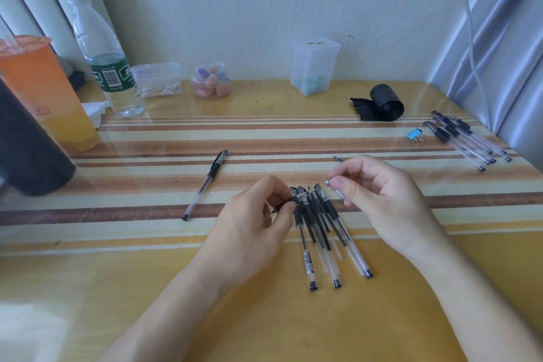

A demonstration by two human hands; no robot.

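The left hand [258, 214] pinches one black cap [283, 204], and the right hand [379, 194] pinches one silver-tipped part [328, 182]. Between them about five pens [320, 223] lie bunched on the table [147, 288]. One lone pen [205, 184] lies left. Roughly five far pens [467, 139] lie right, beside one blue clip [415, 134].

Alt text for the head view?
The left hand pinches a black pen part and the right hand a small silvery piece, above a bundle of black gel pens on a striped table. A lone pen lies to the left; more pens far right.
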